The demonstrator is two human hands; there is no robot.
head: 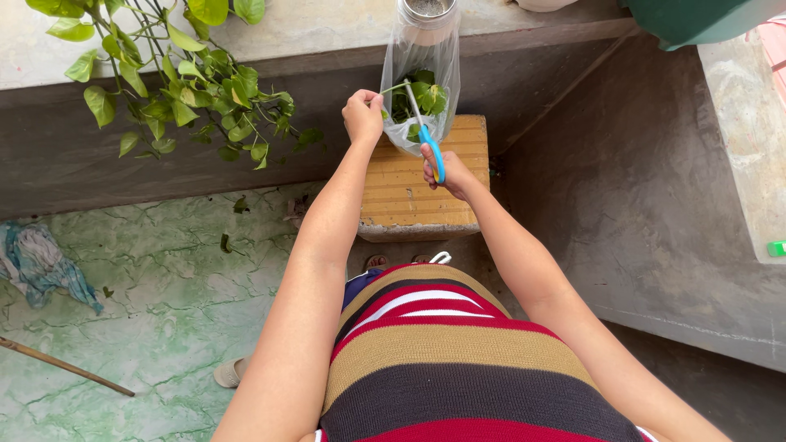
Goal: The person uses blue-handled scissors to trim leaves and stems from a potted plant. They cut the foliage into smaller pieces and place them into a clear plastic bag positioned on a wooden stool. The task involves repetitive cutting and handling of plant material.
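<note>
- Concrete ledge [327,33] and green floor [164,311] frame the scene.
- Clear plastic bottle [423,74] stands on a yellow stool [409,188], greenery inside.
- Left hand [363,117] is pinched on a stem just left of the bottle.
- Right hand [449,172] is closed on blue scissors [427,135], blades inside the bottle.
- Trimming is judged underway; a steady stem is called for.

Wooden stool [422,192] top bare toward viewer; clear plastic bottle [424,57] blocks its far edge, trailing plant [188,82] crowds far left.
</note>
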